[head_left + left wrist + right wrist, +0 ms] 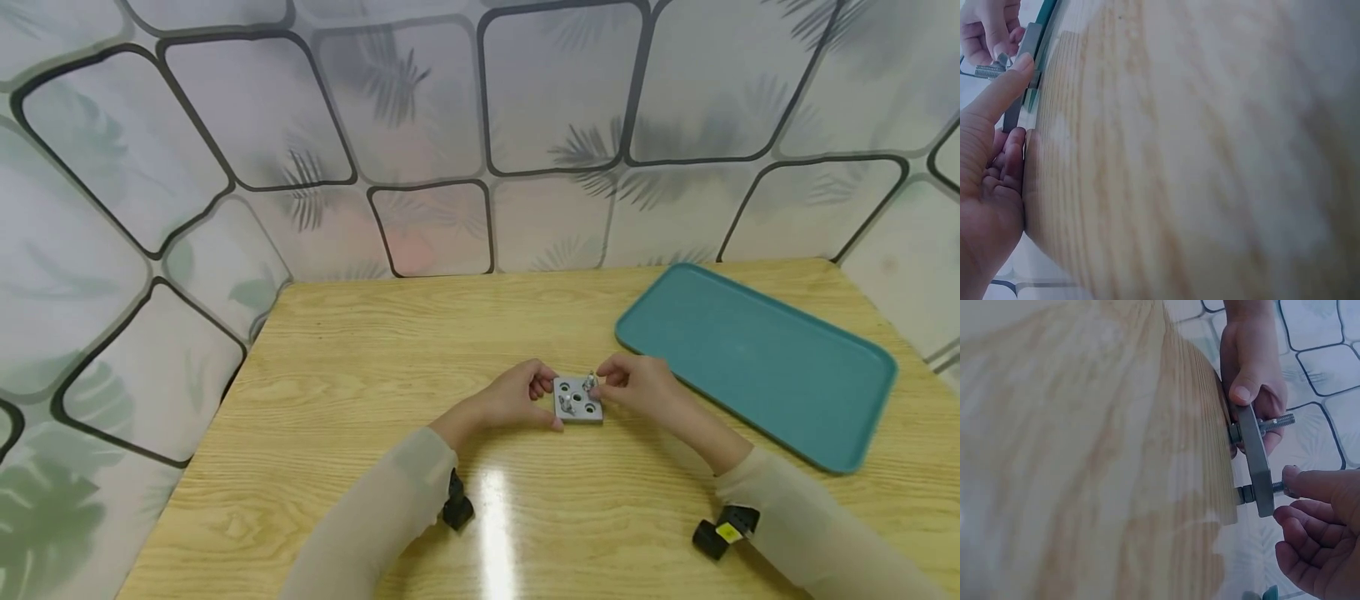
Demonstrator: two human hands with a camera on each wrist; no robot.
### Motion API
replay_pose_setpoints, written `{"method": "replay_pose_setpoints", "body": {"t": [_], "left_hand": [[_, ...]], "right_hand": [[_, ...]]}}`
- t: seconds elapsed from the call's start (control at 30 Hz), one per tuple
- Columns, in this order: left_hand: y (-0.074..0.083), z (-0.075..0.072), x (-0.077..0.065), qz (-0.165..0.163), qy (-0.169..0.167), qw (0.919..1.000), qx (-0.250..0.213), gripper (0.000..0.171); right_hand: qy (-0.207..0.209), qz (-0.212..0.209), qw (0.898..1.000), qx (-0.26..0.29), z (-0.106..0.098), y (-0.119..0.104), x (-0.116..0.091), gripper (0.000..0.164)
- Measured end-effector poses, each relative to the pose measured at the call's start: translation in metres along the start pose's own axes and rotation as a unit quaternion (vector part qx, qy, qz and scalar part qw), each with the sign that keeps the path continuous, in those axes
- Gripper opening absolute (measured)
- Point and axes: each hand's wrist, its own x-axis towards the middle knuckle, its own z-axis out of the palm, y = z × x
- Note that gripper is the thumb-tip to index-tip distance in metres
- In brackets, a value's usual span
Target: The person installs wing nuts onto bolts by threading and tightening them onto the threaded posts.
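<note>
A small grey square metal plate (577,415) with several holes lies near the table's middle, raised on bolt heads (1245,494) below it. Two threaded bolts stand up through opposite corners; the left one (1285,421) carries a wing nut (567,405). My left hand (517,395) grips the plate's left side, its thumb along the near edge and its fingers behind. With thumb and index finger, my right hand (633,383) pinches the wing nut (590,382) at the far right bolt's top. Its other fingers curl loosely beside the plate. The fingertips partly hide that nut.
The plate is on a light wood table (360,350). A teal tray (757,358) lies at the right, just beyond my right forearm. Patterned curtain-like panels (420,225) stand along the table's back and sides. A black camera (456,502) is strapped at each wrist.
</note>
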Motion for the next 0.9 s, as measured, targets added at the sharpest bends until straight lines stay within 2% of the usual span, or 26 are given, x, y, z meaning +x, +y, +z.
{"method": "replay_pose_setpoints", "body": {"t": [0.23, 0.5, 0.63, 0.9], "left_hand": [[0.0, 0.0, 0.0, 0.005, -0.002, 1.0, 0.002, 0.063], [0.0, 0.0, 0.001, 0.004, -0.003, 1.0, 0.003, 0.064], [-0.001, 0.0, 0.001, -0.002, -0.002, 1.0, 0.004, 0.063], [-0.002, 0.0, 0.001, 0.001, 0.0, 1.0, 0.001, 0.063]], "right_hand": [[-0.017, 0.018, 1.0, 0.006, 0.003, -0.002, 0.004, 0.027], [-0.02, 0.017, 1.0, -0.002, 0.001, -0.003, -0.002, 0.013], [-0.028, 0.017, 0.999, 0.004, 0.002, -0.002, -0.006, 0.012], [-0.006, -0.024, 1.0, 0.015, -0.002, 0.005, -0.006, 0.005]]}}
